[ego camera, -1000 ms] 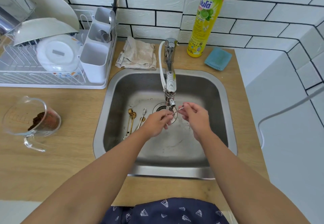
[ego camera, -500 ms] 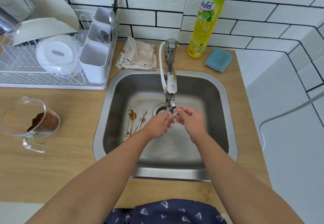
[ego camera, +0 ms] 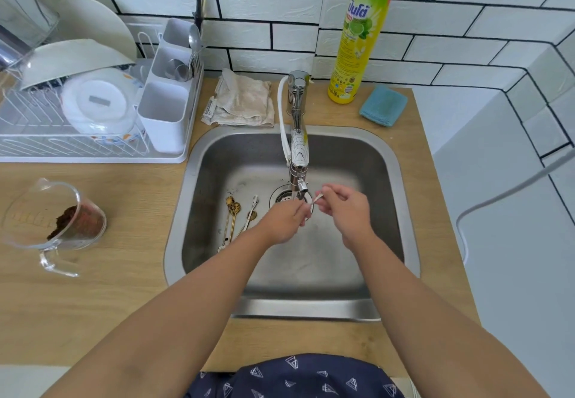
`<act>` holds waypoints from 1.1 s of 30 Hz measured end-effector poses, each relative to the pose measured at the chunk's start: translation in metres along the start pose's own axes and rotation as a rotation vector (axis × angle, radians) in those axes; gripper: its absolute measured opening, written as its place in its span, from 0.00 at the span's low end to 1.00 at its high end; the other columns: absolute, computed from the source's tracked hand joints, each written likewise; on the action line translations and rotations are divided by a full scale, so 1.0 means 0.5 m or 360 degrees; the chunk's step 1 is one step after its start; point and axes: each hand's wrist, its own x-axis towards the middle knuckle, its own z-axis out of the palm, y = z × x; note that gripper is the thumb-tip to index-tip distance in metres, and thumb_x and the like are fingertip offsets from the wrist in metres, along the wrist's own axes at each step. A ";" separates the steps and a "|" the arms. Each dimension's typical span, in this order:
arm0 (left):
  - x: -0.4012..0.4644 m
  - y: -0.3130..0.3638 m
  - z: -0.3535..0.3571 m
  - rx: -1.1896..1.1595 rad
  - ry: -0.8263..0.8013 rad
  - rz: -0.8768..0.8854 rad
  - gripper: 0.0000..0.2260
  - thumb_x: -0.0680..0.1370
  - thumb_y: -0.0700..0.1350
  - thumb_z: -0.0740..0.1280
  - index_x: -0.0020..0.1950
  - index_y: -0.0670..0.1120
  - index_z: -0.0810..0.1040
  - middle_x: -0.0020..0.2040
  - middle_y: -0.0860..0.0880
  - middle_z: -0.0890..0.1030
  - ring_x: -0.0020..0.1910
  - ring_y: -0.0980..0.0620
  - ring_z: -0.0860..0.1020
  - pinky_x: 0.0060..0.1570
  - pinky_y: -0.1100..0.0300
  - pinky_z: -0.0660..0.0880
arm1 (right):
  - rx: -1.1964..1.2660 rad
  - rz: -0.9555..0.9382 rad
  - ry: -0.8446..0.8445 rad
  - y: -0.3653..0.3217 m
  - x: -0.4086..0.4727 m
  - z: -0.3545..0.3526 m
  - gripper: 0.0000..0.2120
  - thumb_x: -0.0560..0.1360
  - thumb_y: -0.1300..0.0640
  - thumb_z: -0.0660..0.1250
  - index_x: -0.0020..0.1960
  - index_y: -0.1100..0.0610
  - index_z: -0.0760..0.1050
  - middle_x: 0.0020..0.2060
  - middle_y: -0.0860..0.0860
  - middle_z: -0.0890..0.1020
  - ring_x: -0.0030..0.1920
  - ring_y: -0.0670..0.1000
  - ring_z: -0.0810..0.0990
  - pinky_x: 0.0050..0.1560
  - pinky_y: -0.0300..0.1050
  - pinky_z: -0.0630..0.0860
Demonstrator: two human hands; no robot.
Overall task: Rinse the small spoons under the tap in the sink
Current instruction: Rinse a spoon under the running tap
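White tiles with dark grout back a wooden surface (ego camera: 102,298) with a steel sink (ego camera: 401,198) set into it. I stand at the front edge with both arms reaching over the basin. My right hand (ego camera: 345,211) pinches one end of a small pale spoon (ego camera: 315,200) between its fingertips, and my left hand (ego camera: 281,221) closes around the other end, right under the outlet of the tap (ego camera: 299,161). I hold it with both hands so I can turn and rub it in the stream; whether water is running I cannot make out clearly. The spoon sits just above the drain (ego camera: 281,195), so whatever comes off goes straight down.

The other small spoons (ego camera: 241,215), gold and silver, lie in a loose bunch on the sink floor to the left of the drain, apart from my hands. I judge they wait there for their turn, within easy reach of my left hand. A dish rack (ego camera: 93,148) with a cutlery holder stands on the left, likely where rinsed spoons go. A glass jug (ego camera: 53,223) with brown residue sits nearer me on the left, while the detergent bottle (ego camera: 357,43), cloth (ego camera: 242,99) and blue sponge (ego camera: 383,105) rest behind the sink.
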 end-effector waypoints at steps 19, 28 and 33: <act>-0.012 -0.045 0.010 0.0769 0.0443 0.0066 0.13 0.82 0.53 0.61 0.64 0.50 0.75 0.57 0.48 0.75 0.57 0.45 0.73 0.52 0.50 0.71 | 0.0080 0.0064 0.0391 -0.048 0.009 -0.036 0.06 0.75 0.64 0.67 0.47 0.58 0.83 0.38 0.55 0.86 0.36 0.52 0.88 0.34 0.42 0.83; -0.025 -0.052 0.001 -0.0002 0.0054 0.0086 0.08 0.83 0.52 0.61 0.45 0.53 0.72 0.38 0.55 0.76 0.38 0.55 0.74 0.37 0.62 0.67 | 0.0381 0.0178 0.0026 -0.042 0.014 -0.046 0.08 0.79 0.54 0.73 0.50 0.60 0.80 0.36 0.52 0.86 0.41 0.52 0.88 0.43 0.42 0.84; -0.006 -0.020 -0.012 0.0204 0.0027 0.0178 0.11 0.82 0.57 0.59 0.41 0.57 0.70 0.37 0.57 0.74 0.38 0.55 0.73 0.37 0.55 0.67 | 0.0375 0.0231 0.0071 -0.025 0.011 -0.043 0.09 0.78 0.54 0.74 0.48 0.60 0.80 0.36 0.53 0.86 0.37 0.48 0.88 0.38 0.39 0.83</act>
